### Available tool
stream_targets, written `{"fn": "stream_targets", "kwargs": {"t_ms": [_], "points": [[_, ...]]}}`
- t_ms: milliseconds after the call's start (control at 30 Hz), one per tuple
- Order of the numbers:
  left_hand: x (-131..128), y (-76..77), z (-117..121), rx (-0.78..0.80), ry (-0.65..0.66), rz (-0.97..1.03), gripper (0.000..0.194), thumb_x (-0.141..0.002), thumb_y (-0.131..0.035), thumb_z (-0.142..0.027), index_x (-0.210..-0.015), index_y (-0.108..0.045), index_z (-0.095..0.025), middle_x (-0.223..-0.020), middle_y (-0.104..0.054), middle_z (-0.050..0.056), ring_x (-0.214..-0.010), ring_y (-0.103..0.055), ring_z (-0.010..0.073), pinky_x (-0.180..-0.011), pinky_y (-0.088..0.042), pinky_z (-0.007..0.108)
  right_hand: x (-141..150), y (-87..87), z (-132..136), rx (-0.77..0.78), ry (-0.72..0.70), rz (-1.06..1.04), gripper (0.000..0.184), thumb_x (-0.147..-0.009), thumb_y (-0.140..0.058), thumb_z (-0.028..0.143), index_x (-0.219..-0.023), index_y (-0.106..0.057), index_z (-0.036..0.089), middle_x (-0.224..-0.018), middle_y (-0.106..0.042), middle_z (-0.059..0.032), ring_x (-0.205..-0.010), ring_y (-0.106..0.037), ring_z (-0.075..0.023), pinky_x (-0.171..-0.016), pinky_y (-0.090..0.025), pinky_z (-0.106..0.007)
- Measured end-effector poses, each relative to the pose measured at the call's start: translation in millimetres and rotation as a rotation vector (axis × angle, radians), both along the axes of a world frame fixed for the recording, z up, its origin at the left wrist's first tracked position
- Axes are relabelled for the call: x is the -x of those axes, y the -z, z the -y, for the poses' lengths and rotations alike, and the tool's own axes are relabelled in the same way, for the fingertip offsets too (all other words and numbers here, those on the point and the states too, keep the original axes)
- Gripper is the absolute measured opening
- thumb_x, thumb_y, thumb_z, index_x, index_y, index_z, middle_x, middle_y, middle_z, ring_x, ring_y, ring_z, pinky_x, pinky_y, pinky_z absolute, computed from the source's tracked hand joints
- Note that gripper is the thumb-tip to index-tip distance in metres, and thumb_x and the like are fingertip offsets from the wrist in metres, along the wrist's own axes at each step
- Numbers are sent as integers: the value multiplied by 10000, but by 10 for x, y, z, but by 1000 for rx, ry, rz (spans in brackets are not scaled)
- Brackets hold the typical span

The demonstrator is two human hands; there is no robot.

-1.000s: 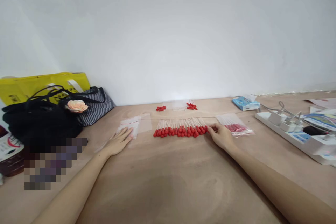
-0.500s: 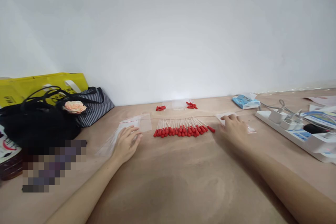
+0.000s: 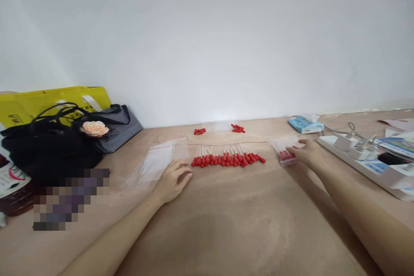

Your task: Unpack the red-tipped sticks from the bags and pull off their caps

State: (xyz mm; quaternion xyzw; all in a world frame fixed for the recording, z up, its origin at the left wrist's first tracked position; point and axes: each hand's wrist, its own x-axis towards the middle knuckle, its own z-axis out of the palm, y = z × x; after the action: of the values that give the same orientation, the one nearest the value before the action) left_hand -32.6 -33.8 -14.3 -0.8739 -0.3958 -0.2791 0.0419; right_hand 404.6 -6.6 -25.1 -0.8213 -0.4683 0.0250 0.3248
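A row of thin white sticks with red bulbous ends [image 3: 224, 159] lies side by side on the table, red ends toward me. My left hand [image 3: 174, 180] rests by the row's left end, thumb and fingers apart, holding nothing. Beside it, clear zip bags [image 3: 158, 159] lie in an overlapping pile. On the right, my right hand [image 3: 308, 153] touches the right side of a clear zip bag [image 3: 282, 144] with red-ended sticks inside. Its thumb and index finger are apart; its other fingers are partly hidden.
Near the wall lie two small red clusters [image 3: 199, 131] [image 3: 238, 128] with clear plastic between them. A blue tissue pack [image 3: 304, 124] and a white power strip [image 3: 365, 166] with plugs stand right. Black [image 3: 48, 151], striped [image 3: 118, 131] and yellow [image 3: 19, 110] bags fill the left.
My left hand has moved right, off the pile of bags toward the row. My right hand has shifted right, uncovering the bag with red-ended sticks. The view has shifted slightly.
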Motion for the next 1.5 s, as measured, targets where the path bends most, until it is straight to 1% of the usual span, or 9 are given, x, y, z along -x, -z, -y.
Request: {"fn": "stream_targets", "kwargs": {"t_ms": [100,167,300,433,733,867,1000,1267,1500], "points": [[-7,-9,-2,0,1,40,158,-821,-461,-257,-877,-594,-195,-961,-578,63,-930,-534,183,-823,-442,349,152,-211,84,-263,-86,-264,617,-619,-620,463,-1120,-504,122,-766,-608,-77,-701,-592,-228,-591,-451,-327],[-10,-19,-8,3,-18,88,177,-820,-463,-265,-942,-573,-200,-967,-583,57,-937,-534,182,-837,-437,352,362,-375,179,-325,-394,-539,627,-595,-661,440,-1125,-486,154,-817,-610,-56,-689,-594,-187,-594,-468,-300],[-35,-46,-2,7,-136,266,237,-820,-455,-293,-1024,-512,-184,-982,-595,58,-945,-540,183,-858,-432,362,962,-490,368,67,-1068,-890,601,-559,-735,355,-1086,-503,183,-764,-609,-6,-667,-591,-141,-605,-471,-265],[-132,-97,108,21,-180,407,228,-837,-419,-300,-1006,-509,-177,-972,-600,61,-928,-551,178,-848,-442,355,1477,-275,433,367,-1296,-991,563,-538,-763,320,-1019,-526,149,-608,-561,51,-529,-527,-75,-505,-410,-192],[-529,-95,477,140,405,71,214,-786,-522,-249,-991,-552,-194,-1065,-572,92,-1045,-503,204,-900,-418,357,1717,-9,440,301,-1311,-1045,599,-534,-765,286,-1052,-492,164,-855,-592,-3,-754,-560,-111,-690,-459,-258],[-573,-82,507,287,380,30,273,-799,-504,-248,-1066,-522,-196,-1118,-550,94,-1004,-539,178,-860,-450,314,1637,-71,463,173,-1078,-1076,501,-522,-761,226,-956,-518,165,-957,-557,-23,-819,-563,-112,-741,-467,-251],[-586,-92,527,363,275,48,252,-792,-512,-249,-1037,-533,-196,-1088,-557,80,-966,-555,169,-837,-458,305,1558,-112,565,389,-924,-1212,453,-590,-705,182,-965,-453,148,-749,-585,1,-634,-609,-112,-638,-508,-260],[-685,-98,566,352,120,71,218,-798,-500,-269,-1003,-542,-207,-975,-581,51,-871,-559,172,-770,-462,316,1695,-66,757,408,-919,-1307,377,-634,-600,98,-967,-429,144,-637,-593,36,-499,-590,-79,-519,-513,-213],[-808,-146,317,301,266,27,260,-821,-427,-148,-1046,-547,-195,-1058,-527,70,-962,-520,161,-852,-434,308,1726,-14,765,279,-921,-1189,492,-589,-679,206,-996,-409,157,-554,-578,73,-463,-575,-86,-454,-481,-198]]}}
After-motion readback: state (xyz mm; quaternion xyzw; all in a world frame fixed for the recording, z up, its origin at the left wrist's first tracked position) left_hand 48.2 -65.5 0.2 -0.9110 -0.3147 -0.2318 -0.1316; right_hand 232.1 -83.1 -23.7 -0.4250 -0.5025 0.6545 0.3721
